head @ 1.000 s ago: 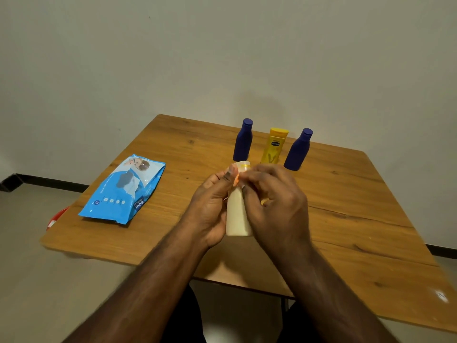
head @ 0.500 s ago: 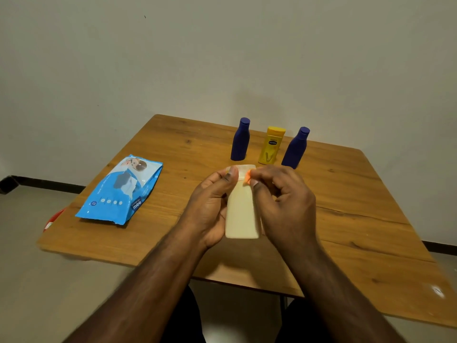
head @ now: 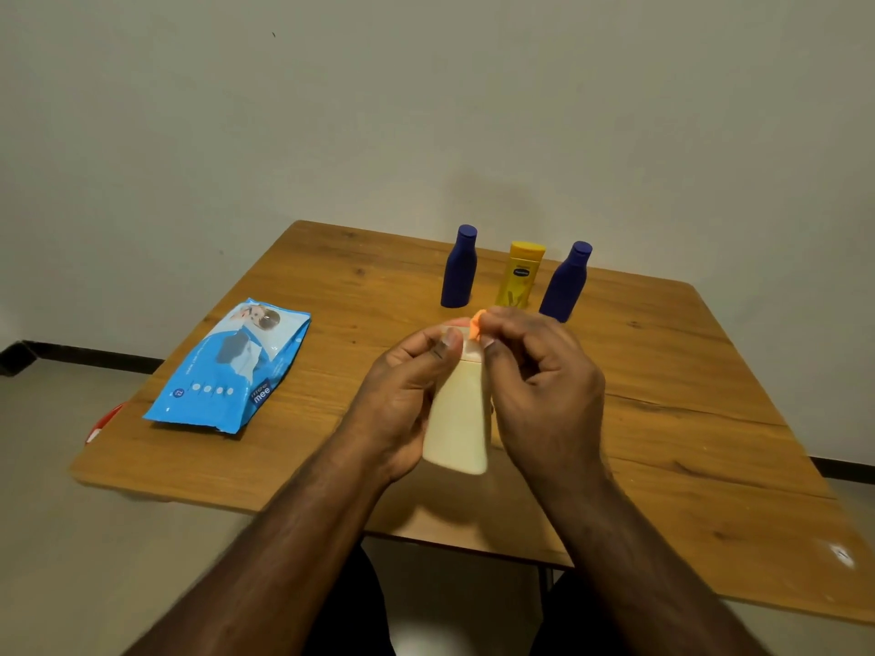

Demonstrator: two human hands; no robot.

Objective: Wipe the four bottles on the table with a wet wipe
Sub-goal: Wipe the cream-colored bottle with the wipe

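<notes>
far left of the frame: grey floor and a dark skirting strip [head: 71,355] along the base of a plain pale wall [head: 331,111] that fills the whole upper half. a red object [head: 105,421] pokes out below the table's left edge, mostly hidden. the wooden table [head: 686,419] sits as a tilted square, its far corner at upper centre and its near edge running across the lower middle. on its left part a blue wet wipe pack [head: 232,369] lies flat, close to the left edge, well apart from the hands. bare wood between pack and hands. at centre the left hand [head: 402,395] grips a cream bottle [head: 458,419], thumb near the cap, bottle held up off the table. the right hand [head: 544,385] is curled and pinches a small orange piece [head: 476,324] at the bottle's top; cannot tell what it is. behind the hands three bottles stand upright in a row near the far edge: left blue bottle [head: 458,267], yellow bottle [head: 518,277], right blue bottle [head: 566,284], small gaps between them. right of the hands is wide bare wood out to the right edge, with a white glare spot [head: 840,556] at lower right.
</notes>
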